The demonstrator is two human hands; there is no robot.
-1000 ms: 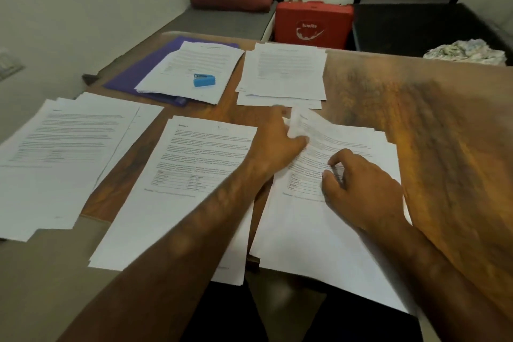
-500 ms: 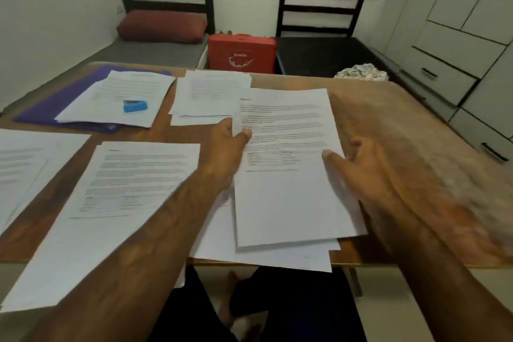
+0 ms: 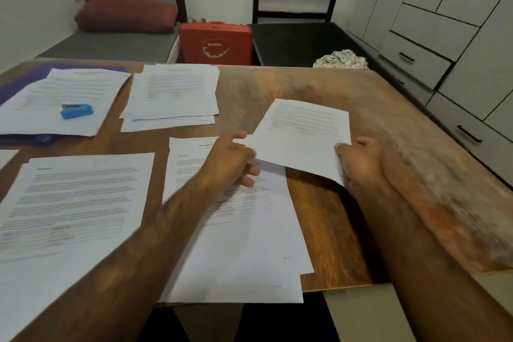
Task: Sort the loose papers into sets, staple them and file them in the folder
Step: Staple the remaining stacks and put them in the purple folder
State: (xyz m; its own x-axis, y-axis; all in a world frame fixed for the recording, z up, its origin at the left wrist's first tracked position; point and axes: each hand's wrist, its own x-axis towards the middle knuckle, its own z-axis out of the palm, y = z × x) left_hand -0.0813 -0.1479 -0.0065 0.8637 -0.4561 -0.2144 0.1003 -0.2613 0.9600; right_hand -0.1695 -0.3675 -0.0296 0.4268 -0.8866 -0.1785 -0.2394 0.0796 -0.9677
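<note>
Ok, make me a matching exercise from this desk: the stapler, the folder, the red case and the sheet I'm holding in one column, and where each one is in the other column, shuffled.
Things:
1. blue stapler
2. purple folder
3. red case
4. printed sheet

Places:
A. beyond the far edge of the table
B. held between the left hand and the right hand, above the table
C. lying on top of a paper stack
D. under that paper stack, at the far left of the table

Pairs: 1-C, 2-D, 3-A, 4-B
</note>
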